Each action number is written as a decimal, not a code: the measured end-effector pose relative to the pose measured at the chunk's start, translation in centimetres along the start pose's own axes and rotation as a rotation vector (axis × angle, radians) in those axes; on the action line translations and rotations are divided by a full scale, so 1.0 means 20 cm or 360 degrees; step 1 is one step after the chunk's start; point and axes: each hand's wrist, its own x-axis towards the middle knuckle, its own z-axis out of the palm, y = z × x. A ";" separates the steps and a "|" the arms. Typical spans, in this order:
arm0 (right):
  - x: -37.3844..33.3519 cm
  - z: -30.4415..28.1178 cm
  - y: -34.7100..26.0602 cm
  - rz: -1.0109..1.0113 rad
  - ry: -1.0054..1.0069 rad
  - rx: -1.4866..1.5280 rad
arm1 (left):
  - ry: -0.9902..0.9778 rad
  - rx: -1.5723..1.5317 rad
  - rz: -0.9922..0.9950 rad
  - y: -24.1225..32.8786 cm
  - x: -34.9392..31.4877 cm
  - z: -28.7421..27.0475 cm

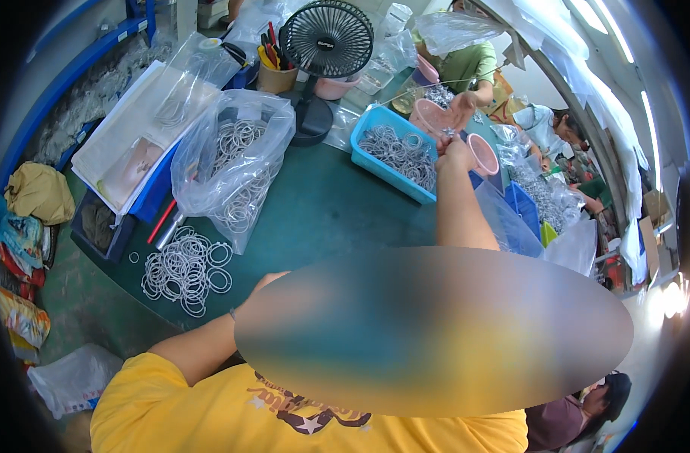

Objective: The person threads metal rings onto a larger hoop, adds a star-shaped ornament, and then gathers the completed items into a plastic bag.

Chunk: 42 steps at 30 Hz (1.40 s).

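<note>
A small silvery piece [449, 132] sits at the fingertips of the right hand [456, 155], which look pinched on it; it is too small to tell which way its long axis runs. It lies at the far end of the outstretched right arm, well apart from the left hand [271, 280], so the right is by far the nearer. A co-worker's hand [461, 108] is just beyond it, and whether that hand touches the piece cannot be told. One pink cup [429, 113] is close on the far side, another pink cup [484, 156] just to the right. Beside the right hand, to its left, a light-blue basket [390, 183] holds grey rings, its long axis slanting from far left to near right. The left hand is partly hidden by the blurred patch, so whether it is open or closed cannot be told; the nearest thing to it is a loose pile of rings [180, 272] on its left, close to the tabletop's curved edge. Between the basket and a clear bag [273, 124] of rings, a broad stretch of green tabletop [330, 204] gives room for moving sideways.
</note>
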 end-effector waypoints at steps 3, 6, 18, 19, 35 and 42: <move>0.08 -0.02 -0.06 -0.0038 -0.0041 0.0015 | 0.0202 -0.0791 -0.0476 0.12 -0.01 0.01; 0.16 0.01 -0.06 -0.0128 -0.0101 -0.0174 | 0.0346 -0.0894 -0.0482 0.18 -0.02 0.01; -0.09 -0.05 -0.11 0.0328 -0.1017 -0.0211 | 0.0238 -0.0959 -0.0113 0.26 -0.03 0.06; -0.32 -0.11 -0.12 0.0308 -0.1297 -0.0372 | 0.0211 -0.0923 -0.0070 0.26 -0.02 0.07; -1.31 -0.77 0.04 -0.1053 -0.1728 -0.1527 | 0.0458 -0.0571 -0.0080 0.13 0.00 0.09; -1.32 -0.82 0.07 -0.0504 -0.1715 -0.1252 | -0.0037 0.0444 0.0537 0.11 0.06 0.11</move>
